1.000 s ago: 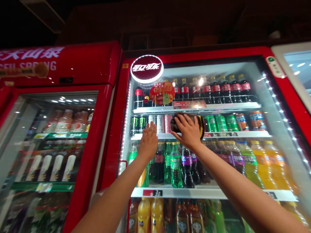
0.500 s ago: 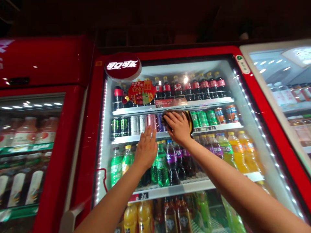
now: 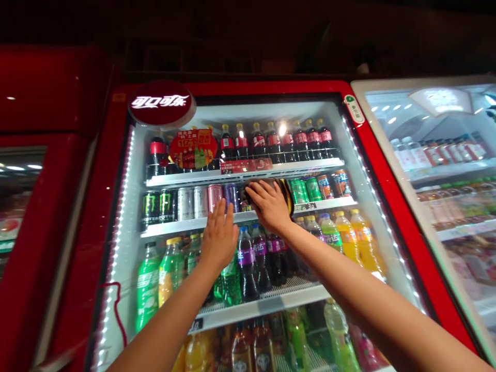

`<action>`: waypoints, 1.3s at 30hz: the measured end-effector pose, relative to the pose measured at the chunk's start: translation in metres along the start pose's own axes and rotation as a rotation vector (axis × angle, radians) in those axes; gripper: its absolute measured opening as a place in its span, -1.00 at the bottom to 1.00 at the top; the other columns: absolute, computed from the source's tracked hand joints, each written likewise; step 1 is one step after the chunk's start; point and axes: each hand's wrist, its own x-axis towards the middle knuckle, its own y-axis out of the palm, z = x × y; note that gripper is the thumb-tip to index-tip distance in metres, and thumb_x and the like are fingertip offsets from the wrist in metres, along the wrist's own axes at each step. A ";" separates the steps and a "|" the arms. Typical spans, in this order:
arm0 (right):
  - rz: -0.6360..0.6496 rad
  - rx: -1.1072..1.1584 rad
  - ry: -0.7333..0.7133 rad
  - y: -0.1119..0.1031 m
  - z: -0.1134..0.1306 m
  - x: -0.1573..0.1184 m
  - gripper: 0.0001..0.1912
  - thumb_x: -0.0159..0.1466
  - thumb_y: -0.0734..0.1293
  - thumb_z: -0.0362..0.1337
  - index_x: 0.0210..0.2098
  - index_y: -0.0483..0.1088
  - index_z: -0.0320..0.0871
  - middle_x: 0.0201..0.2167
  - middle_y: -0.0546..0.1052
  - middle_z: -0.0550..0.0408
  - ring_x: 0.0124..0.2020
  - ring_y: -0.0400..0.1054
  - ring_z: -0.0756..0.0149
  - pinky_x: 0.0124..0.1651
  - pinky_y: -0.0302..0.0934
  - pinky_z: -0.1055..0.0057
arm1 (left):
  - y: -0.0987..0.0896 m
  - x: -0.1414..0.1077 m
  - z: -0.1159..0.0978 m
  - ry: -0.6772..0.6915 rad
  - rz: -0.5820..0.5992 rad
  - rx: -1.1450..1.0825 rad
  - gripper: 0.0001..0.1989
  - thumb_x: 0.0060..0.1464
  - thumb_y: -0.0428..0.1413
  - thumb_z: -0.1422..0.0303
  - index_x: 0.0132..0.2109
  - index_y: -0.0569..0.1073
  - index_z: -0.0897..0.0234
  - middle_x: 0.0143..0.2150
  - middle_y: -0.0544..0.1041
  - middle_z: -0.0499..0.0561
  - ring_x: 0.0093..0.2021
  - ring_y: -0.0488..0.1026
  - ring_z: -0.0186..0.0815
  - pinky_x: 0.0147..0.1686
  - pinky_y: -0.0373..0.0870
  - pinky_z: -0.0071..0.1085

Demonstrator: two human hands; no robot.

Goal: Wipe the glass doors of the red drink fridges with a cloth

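Observation:
My right hand [image 3: 271,206] lies over a dark brown cloth [image 3: 288,192] with a yellow edge, pressing it against the glass door [image 3: 248,109] of a lit drinks fridge. My fingers point up and left, and part of the cloth shows beside them. To the left, my left hand [image 3: 219,237] is stretched out with its palm toward the glass, and nothing is in it. Whether this palm touches the glass I cannot tell. Behind the glass, both hands overlap the shelf of cans [image 3: 185,202] and the bottles [image 3: 246,261] below.
A round lit sign [image 3: 161,105] sits at the door's upper left, near a red promotional sticker [image 3: 194,149]. Cola bottles [image 3: 259,140] line the top shelf. Another red fridge [image 3: 23,196] stands left, and a pale-framed fridge [image 3: 403,170] stands right.
The view has swung right, so the fridge sits further left in it. Against the cans, my right hand and cloth appear slightly further right. My left hand stays stretched out.

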 end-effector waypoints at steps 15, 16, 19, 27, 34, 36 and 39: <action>0.027 -0.008 -0.024 -0.001 0.002 -0.002 -0.50 0.43 0.10 -0.30 0.31 0.27 0.06 0.35 0.33 0.16 0.37 0.11 0.10 0.41 -0.11 -0.10 | 0.003 0.002 -0.012 -0.019 0.026 0.022 -0.42 0.33 -0.14 0.40 0.45 0.09 0.37 0.51 0.01 0.22 0.51 -0.12 0.03 0.43 -0.01 0.07; 0.031 -0.022 -0.034 0.000 -0.001 0.007 -0.50 0.44 0.09 -0.29 0.33 0.25 0.07 0.36 0.31 0.17 0.39 0.09 0.11 0.41 -0.12 -0.12 | 0.004 0.002 -0.011 -0.015 0.014 0.012 -0.41 0.33 -0.14 0.40 0.46 0.06 0.35 0.51 0.01 0.21 0.51 -0.12 0.03 0.43 -0.02 0.07; -0.019 -0.075 0.051 -0.002 -0.020 0.021 -0.50 0.45 0.10 -0.22 0.35 0.22 0.06 0.37 0.29 0.12 0.40 0.07 0.08 0.40 -0.12 -0.15 | 0.009 -0.001 -0.009 -0.009 -0.032 -0.020 -0.34 0.32 -0.12 0.41 0.50 -0.09 0.26 0.52 -0.02 0.17 0.51 -0.14 0.01 0.43 -0.02 0.09; -0.045 -0.175 0.197 -0.009 -0.008 -0.025 -0.42 0.42 0.14 -0.17 0.41 0.12 0.01 0.34 0.34 0.05 0.35 0.14 0.10 0.42 -0.11 -0.03 | 0.014 -0.002 -0.006 -0.003 -0.079 -0.103 -0.29 0.32 -0.08 0.41 0.51 -0.18 0.25 0.52 -0.02 0.19 0.51 -0.12 0.04 0.44 -0.04 0.09; 0.012 -0.214 0.199 -0.014 -0.030 -0.004 -0.40 0.43 0.10 -0.14 0.44 0.04 -0.03 0.41 0.23 0.05 0.40 0.06 0.13 0.41 -0.07 -0.02 | 0.012 -0.003 -0.007 0.005 -0.121 -0.140 -0.24 0.30 -0.07 0.45 0.51 -0.23 0.11 0.52 -0.02 0.10 0.50 -0.09 0.00 0.44 -0.06 0.12; -0.049 -0.219 0.282 -0.017 -0.039 -0.013 -0.39 0.42 0.11 -0.15 0.43 0.06 -0.05 0.39 0.26 -0.01 0.39 0.10 0.07 0.38 -0.05 -0.07 | 0.011 -0.004 -0.010 0.014 -0.110 -0.140 -0.25 0.29 -0.10 0.48 0.51 -0.22 0.12 0.52 0.01 0.09 0.50 -0.08 -0.05 0.45 -0.09 0.11; -0.020 -0.220 0.202 -0.019 -0.040 -0.020 -0.42 0.43 0.11 -0.15 0.41 0.11 -0.04 0.38 0.28 0.02 0.38 0.10 0.10 0.39 -0.06 -0.04 | 0.009 -0.001 -0.017 0.055 -0.059 -0.135 -0.29 0.28 -0.16 0.53 0.50 -0.14 0.18 0.51 0.04 0.09 0.51 -0.11 -0.10 0.45 -0.08 0.06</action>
